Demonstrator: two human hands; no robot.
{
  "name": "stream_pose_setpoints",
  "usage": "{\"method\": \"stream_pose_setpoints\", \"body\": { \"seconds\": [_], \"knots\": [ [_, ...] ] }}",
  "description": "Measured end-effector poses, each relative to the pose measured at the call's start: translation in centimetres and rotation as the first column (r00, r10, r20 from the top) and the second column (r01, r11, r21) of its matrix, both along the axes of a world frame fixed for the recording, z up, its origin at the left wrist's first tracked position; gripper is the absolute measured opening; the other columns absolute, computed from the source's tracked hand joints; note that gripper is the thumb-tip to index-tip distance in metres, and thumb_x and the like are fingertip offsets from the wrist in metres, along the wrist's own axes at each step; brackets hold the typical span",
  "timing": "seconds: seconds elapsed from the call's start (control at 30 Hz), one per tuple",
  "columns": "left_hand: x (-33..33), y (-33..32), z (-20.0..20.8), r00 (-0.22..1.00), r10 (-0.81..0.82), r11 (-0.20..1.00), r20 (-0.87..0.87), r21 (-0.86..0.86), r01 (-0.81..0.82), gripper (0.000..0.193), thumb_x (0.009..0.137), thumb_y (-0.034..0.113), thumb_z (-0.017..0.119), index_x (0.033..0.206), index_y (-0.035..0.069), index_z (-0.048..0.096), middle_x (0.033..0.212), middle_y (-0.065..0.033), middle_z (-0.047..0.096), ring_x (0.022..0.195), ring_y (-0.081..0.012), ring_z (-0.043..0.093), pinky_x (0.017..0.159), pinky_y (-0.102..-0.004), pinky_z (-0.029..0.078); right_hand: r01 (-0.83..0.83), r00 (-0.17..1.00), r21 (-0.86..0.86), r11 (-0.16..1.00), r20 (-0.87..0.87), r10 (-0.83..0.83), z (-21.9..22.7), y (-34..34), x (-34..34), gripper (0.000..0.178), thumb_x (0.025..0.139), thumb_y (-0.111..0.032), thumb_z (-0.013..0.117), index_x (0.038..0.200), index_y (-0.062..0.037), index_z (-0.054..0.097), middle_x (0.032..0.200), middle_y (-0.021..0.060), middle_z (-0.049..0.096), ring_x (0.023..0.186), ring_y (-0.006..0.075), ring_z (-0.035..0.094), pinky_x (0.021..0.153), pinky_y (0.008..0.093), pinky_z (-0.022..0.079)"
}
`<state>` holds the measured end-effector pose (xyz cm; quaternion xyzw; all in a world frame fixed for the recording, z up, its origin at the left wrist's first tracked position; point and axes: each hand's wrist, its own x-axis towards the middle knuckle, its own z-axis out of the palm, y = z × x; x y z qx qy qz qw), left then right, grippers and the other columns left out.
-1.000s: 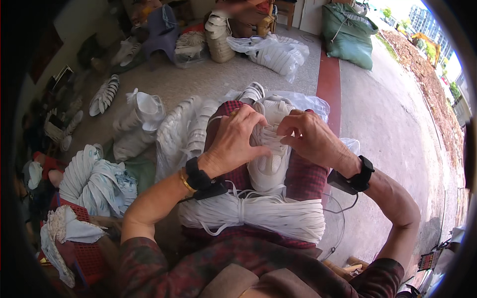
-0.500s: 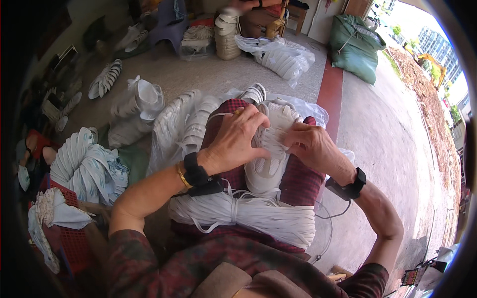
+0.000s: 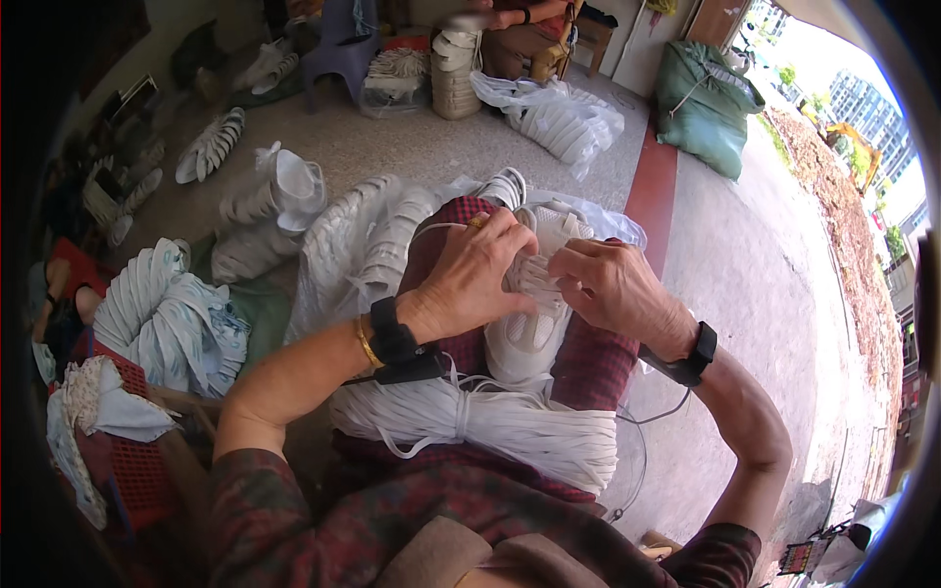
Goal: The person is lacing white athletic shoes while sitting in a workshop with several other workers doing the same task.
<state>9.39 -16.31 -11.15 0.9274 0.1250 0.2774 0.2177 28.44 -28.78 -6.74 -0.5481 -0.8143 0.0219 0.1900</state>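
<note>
A white sneaker upper [image 3: 521, 345] lies toe toward me on the dark red checked cloth [image 3: 593, 358] over my lap. My left hand [image 3: 472, 267] grips its left edge, thumb and curled fingers apart across the lacing area. A white strand shows by the knuckles of that hand. Over the eyelets, my right hand [image 3: 613, 289] is closed in a pinch on a white shoelace [image 3: 537, 274], whose end the fingers hide. Nearer me, a tied bundle of white shoelaces [image 3: 529, 436] lies across my lap.
Stacked white uppers in clear plastic [image 3: 343, 240] stand ahead on the left, near a pile of pale uppers [image 3: 162, 318]. A red basket [image 3: 142, 480] holds cloth at lower left. Farther off are a wrapped bundle [image 3: 564, 127], a green sack [image 3: 708, 108] and a seated person [image 3: 529, 39].
My right hand has shifted slightly left and its fingers have curled closer over the eyelets. My left hand keeps nearly the same place on the upper. The whole view has tilted slightly.
</note>
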Motion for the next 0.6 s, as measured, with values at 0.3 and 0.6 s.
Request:
{"method": "stream_pose_setpoints", "body": {
  "seconds": [0.3,0.6],
  "knots": [
    [-0.2,-0.5,0.9,0.995,-0.041,0.998,0.094,0.049,0.036,0.05,0.066,0.017,0.088,0.106,0.007,0.059,0.11,-0.0118,0.053,0.104,-0.0326,0.057,0.094,-0.0418,0.045,0.29,0.957,0.251,0.923,-0.056,-0.286,-3.7,-2.0,-0.4,0.019,0.079,-0.003,0.063,0.097,-0.0072,0.057,0.066,0.0117,0.062,0.063,0.0321,0.068,0.054,0.0422,0.052],
    [3.6,-1.6,0.7,0.987,-0.147,0.976,0.065,0.171,0.134,0.024,0.072,0.005,0.073,0.092,0.001,0.061,0.103,-0.0146,0.054,0.097,-0.0339,0.055,0.088,-0.0436,0.045,0.133,0.991,0.38,0.916,-0.056,-0.121,-3.8,-1.8,-0.1,0.023,0.081,-0.003,0.067,0.1,-0.0076,0.055,0.073,0.006,0.063,0.065,0.0264,0.067,0.056,0.0381,0.053]
  ]
}}
